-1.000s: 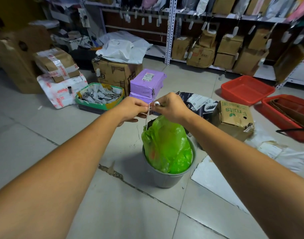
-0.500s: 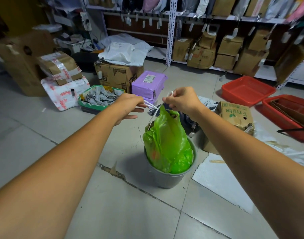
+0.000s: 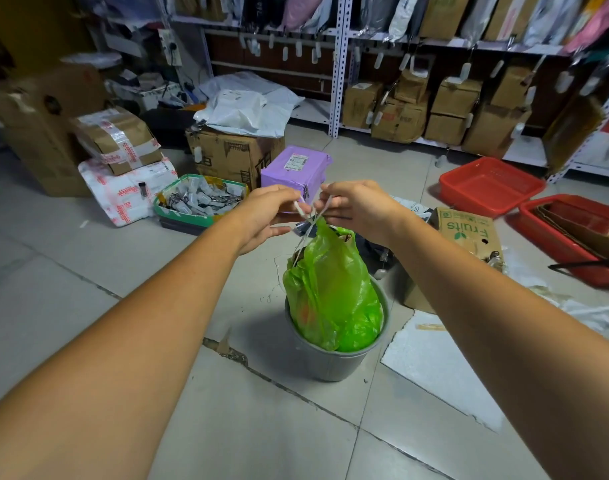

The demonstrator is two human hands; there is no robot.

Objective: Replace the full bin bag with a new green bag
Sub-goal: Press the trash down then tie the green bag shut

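Head view: the full translucent green plastic bag sits in the round grey plastic bin, left hand and right hand each pinching an end of its thin white drawstring. Tying seems underway; lifting out and relining remain. The hands hide any knot, and no new bag shows.

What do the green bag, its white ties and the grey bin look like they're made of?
Green bag: thin glossy plastic film, translucent and crinkled.
White ties: they look like flat plastic drawstring tape, though too thin to be sure.
Grey bin: likely moulded plastic, matte, with fine vertical ribs on its wall.
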